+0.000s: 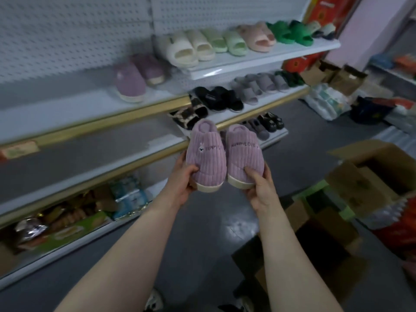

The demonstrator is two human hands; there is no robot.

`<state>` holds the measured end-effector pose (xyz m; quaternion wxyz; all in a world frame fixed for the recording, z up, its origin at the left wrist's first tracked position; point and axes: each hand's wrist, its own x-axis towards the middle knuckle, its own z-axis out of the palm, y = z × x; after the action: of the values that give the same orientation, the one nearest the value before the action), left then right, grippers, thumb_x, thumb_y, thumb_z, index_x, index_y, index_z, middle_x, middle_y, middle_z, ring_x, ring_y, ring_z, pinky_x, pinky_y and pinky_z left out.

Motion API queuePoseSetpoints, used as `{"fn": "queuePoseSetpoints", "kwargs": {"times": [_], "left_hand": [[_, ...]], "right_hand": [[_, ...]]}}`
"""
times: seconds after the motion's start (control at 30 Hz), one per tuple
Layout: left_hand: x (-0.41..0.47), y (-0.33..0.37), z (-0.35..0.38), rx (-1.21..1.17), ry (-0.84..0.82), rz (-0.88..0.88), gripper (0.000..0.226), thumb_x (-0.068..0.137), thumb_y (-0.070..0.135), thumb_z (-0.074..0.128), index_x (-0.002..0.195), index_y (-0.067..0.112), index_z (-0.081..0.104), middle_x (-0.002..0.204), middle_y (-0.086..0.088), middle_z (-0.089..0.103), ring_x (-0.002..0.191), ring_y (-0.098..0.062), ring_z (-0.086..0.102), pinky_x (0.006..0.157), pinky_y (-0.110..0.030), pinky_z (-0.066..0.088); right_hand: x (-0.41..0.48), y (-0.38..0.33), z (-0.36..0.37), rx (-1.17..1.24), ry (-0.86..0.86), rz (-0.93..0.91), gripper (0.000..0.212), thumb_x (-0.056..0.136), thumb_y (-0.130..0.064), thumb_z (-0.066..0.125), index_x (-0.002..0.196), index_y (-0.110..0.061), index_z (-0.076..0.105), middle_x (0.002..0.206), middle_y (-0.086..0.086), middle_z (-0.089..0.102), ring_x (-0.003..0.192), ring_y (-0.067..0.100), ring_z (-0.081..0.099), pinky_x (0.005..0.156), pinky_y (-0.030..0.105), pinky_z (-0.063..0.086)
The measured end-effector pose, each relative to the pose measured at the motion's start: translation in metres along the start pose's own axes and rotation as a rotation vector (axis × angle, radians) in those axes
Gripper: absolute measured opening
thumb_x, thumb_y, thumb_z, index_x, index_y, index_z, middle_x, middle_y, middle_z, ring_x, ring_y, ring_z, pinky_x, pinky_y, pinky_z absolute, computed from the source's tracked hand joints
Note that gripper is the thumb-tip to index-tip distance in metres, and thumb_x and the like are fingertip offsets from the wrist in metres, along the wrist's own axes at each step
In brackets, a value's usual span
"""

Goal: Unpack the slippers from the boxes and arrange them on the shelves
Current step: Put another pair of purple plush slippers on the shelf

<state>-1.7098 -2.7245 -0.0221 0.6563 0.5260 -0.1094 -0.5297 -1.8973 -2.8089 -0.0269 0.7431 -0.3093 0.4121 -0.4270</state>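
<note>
The lilac slippers [207,161] are soft cloth with a ribbed, corduroy-like pile, matt all over, with stitched lettering. Their cream soles [209,188] look smooth and dull, rubber or foam; which one cannot be told. The cream slides [182,50] are smooth, moulded and matt, while the green slippers [290,32] are fuzzy plush. The shelf [258,61] is white with a slight gloss, its gold trim [112,122] shiny; the pegboard [67,37] is perforated and matt. The cardboard box [364,183] is plain brown and dull, and the grey floor [202,233] is smooth with a faint sheen.
</note>
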Motion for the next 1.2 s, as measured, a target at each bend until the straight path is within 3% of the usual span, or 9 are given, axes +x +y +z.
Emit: {"fn": "queuePoseSetpoints", "kwargs": {"times": [0.1, 0.2, 0.3, 0.4, 0.6, 0.73, 0.9, 1.03, 1.2], "left_hand": [[0.0, 0.039, -0.047, -0.048, 0.042, 0.066, 0.059, 0.084, -0.005, 0.041, 0.133, 0.027, 0.048, 0.122, -0.005, 0.065, 0.098, -0.025, 0.066, 0.068, -0.037, 0.055], [0.004, 0.071, -0.095, -0.061, 0.098, 0.096, 0.06, 0.084, -0.003, 0.043, 0.134, 0.029, 0.047, 0.123, -0.007, 0.065, 0.101, -0.027, 0.066, 0.07, -0.042, 0.056], [0.007, 0.097, -0.133, -0.112, 0.156, 0.134, 0.058, 0.086, -0.004, 0.042, 0.135, 0.026, 0.047, 0.118, -0.006, 0.065, 0.098, -0.024, 0.065, 0.059, -0.034, 0.056], [0.018, 0.118, -0.163, -0.176, 0.209, 0.171, 0.059, 0.085, -0.005, 0.042, 0.137, 0.023, 0.047, 0.109, -0.002, 0.068, 0.09, -0.021, 0.066, 0.067, -0.034, 0.056], [0.046, 0.15, -0.197, -0.247, 0.299, 0.217, 0.058, 0.084, -0.005, 0.042, 0.136, 0.02, 0.049, 0.107, -0.004, 0.069, 0.087, -0.023, 0.067, 0.075, -0.044, 0.055], [0.066, 0.168, -0.217, -0.326, 0.356, 0.262, 0.06, 0.085, -0.007, 0.041, 0.137, 0.022, 0.049, 0.117, -0.005, 0.065, 0.101, -0.026, 0.066, 0.086, -0.054, 0.053], [0.086, 0.19, -0.242, -0.263, 0.421, 0.313, 0.06, 0.085, -0.001, 0.044, 0.139, 0.025, 0.045, 0.127, -0.007, 0.059, 0.111, -0.03, 0.061, 0.085, -0.053, 0.054], [0.1, 0.197, -0.265, -0.248, 0.481, 0.302, 0.06, 0.086, 0.001, 0.046, 0.141, 0.025, 0.043, 0.13, -0.007, 0.056, 0.113, -0.031, 0.06, 0.086, -0.056, 0.055], [0.127, 0.224, -0.29, -0.274, 0.518, 0.345, 0.056, 0.085, -0.002, 0.046, 0.138, 0.016, 0.044, 0.129, -0.013, 0.059, 0.109, -0.033, 0.063, 0.078, -0.046, 0.057]], "right_hand": [[0.004, 0.022, 0.058, 0.028, -0.093, 0.004, 0.055, 0.088, 0.002, 0.063, 0.136, -0.022, 0.051, 0.125, 0.009, 0.066, 0.108, 0.03, 0.067, 0.092, 0.051, 0.054], [0.009, 0.044, 0.113, 0.035, -0.159, 0.023, 0.057, 0.089, 0.002, 0.062, 0.14, -0.02, 0.05, 0.131, 0.013, 0.063, 0.116, 0.034, 0.063, 0.095, 0.052, 0.052], [0.012, 0.056, 0.162, -0.002, -0.217, 0.036, 0.056, 0.088, 0.001, 0.063, 0.139, -0.019, 0.05, 0.127, 0.011, 0.065, 0.112, 0.031, 0.065, 0.083, 0.047, 0.058], [0.018, 0.06, 0.203, -0.059, -0.261, 0.059, 0.054, 0.088, 0.003, 0.062, 0.136, -0.018, 0.052, 0.121, 0.007, 0.065, 0.103, 0.026, 0.067, 0.074, 0.04, 0.058], [0.057, 0.066, 0.251, -0.147, -0.375, 0.151, 0.068, 0.08, -0.003, 0.072, 0.14, -0.027, 0.05, 0.133, 0.01, 0.055, 0.118, 0.034, 0.057, 0.084, 0.043, 0.057], [0.09, 0.072, 0.278, -0.172, -0.449, 0.185, 0.069, 0.08, -0.003, 0.072, 0.141, -0.025, 0.048, 0.137, 0.009, 0.055, 0.119, 0.032, 0.058, 0.08, 0.038, 0.057], [0.126, 0.081, 0.309, -0.222, -0.533, 0.212, 0.072, 0.077, -0.005, 0.076, 0.14, -0.025, 0.05, 0.138, 0.009, 0.054, 0.121, 0.033, 0.057, 0.087, 0.044, 0.056], [0.14, 0.094, 0.329, -0.258, -0.566, 0.231, 0.069, 0.079, -0.001, 0.073, 0.14, -0.024, 0.05, 0.136, 0.01, 0.056, 0.119, 0.033, 0.058, 0.083, 0.042, 0.057], [0.152, 0.109, 0.365, -0.289, -0.61, 0.228, 0.072, 0.08, -0.001, 0.074, 0.143, -0.023, 0.047, 0.134, 0.008, 0.059, 0.117, 0.029, 0.062, 0.087, 0.043, 0.057]]}}
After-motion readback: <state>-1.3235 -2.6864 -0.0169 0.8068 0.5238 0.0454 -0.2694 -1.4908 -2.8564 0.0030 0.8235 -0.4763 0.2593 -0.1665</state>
